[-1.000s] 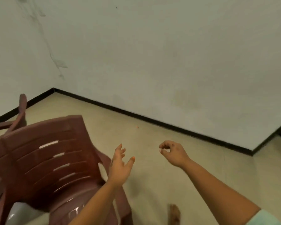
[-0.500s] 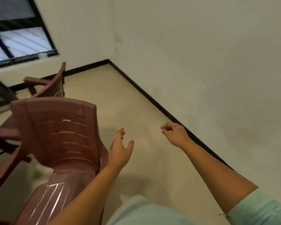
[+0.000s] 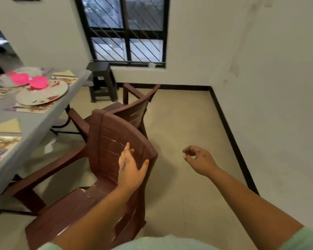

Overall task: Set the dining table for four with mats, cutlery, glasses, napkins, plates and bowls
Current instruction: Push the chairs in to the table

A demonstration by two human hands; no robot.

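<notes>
The grey dining table (image 3: 49,116) runs along the left side. On it lie patterned mats (image 3: 33,108), a grey plate (image 3: 42,94) with a pink bowl (image 3: 39,82) on it, a second pink bowl (image 3: 19,78) farther back, and folded yellow napkins (image 3: 7,126). My left hand (image 3: 131,170) is open, fingers spread, in front of the back of a brown plastic chair (image 3: 112,141); I cannot tell if it touches. My right hand (image 3: 200,160) hangs over the floor with fingers loosely curled and nothing in it.
A second brown chair (image 3: 135,105) stands behind the first, near the table's corner. A dark stool (image 3: 101,82) sits under the barred window (image 3: 126,29). Beige floor (image 3: 184,123) stretches right to a white wall with black skirting.
My view has swung left from the wall corner to the table, chairs and window. Both hands have kept their shapes; the left one now overlaps the chair back.
</notes>
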